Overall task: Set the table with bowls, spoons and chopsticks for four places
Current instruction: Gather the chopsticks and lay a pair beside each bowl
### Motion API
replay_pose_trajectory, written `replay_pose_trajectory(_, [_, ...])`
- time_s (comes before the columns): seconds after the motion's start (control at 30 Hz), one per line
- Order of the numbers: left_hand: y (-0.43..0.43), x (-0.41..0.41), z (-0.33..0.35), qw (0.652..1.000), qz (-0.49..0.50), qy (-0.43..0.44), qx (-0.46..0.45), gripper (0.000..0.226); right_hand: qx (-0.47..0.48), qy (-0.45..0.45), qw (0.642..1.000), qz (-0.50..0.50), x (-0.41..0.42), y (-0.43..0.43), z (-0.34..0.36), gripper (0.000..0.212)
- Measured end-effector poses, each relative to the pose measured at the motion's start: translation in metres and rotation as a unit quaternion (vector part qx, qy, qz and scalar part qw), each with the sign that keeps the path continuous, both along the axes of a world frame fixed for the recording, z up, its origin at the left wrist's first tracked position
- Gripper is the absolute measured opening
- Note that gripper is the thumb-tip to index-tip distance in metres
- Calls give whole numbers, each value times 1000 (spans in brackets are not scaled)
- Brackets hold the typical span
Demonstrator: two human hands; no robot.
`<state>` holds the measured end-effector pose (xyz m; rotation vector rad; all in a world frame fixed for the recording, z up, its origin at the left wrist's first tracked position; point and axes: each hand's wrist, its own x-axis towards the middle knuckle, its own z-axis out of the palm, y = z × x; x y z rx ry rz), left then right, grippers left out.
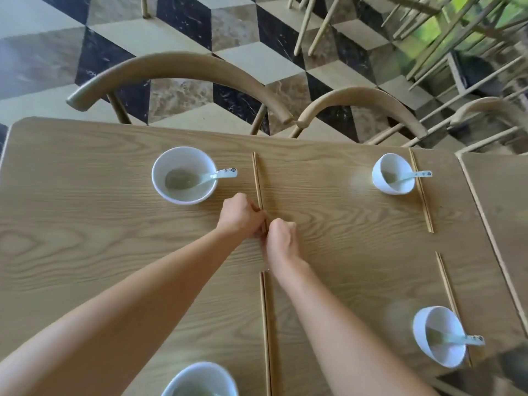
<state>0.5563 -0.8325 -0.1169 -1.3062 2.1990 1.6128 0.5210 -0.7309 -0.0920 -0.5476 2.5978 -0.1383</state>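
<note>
I am on the chopsticks step, at the far-left place. My left hand (241, 215) and right hand (283, 241) meet over the near end of the far-left chopsticks (258, 181). The fingers (258, 213) of both hands are curled in and pinching the two sticks, and the tips are hidden under my knuckles. The pair lies flat on the worktop (85, 224), just right of the far-left bowl (160, 178). Its spoon (213, 177) rests inside with the handle over the rim, pointing at the sticks.

The far-right bowl (381, 181) and near-right bowl (445, 358) each hold a spoon and have a pair of sticks alongside. The near-left bowl (200, 375) is cut off by the frame, so I cannot tell about its spoon. The near-left chopsticks (266, 332) lie to its right.

This looks like the last pair, so the setting seems nearly done. Next I should even the ends, set the sticks parallel and in line with the near-left pair, and lift my fingers straight off so neither stick rolls.
</note>
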Motion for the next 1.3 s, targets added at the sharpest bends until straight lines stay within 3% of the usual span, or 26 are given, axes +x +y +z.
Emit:
replay_pose_trajectory(0.07, [3,11,1,998,-35,-1,-56,26,5,-4,1000,2,-4,1,-5,27])
replay_pose_trajectory(0.13, [9,35,-2,985,-91,3,-147,22,15,-6,1000,23,-5,-1,-8,14])
replay_pose_trajectory(0.23, [16,91,-17,917,-213,23,-337,29,4,35,999,40,-5,-4,-10,23])
replay_pose_trajectory(0.3, [19,126,-29,881,-233,38,-411,42,-11,49,998,41,-5,-5,-9,36])
replay_pose_trajectory(0.43, [19,175,-46,889,-195,-34,-412,70,-9,38,999,28,-7,-9,-9,26])
replay_pose_trajectory(0.57, [17,189,-50,895,-145,-95,-411,85,-18,32,999,24,-10,-7,-12,29])
replay_pose_trajectory(1.3, [21,188,-57,889,-118,-92,-432,88,-83,16,996,1,-12,-9,-26,17])
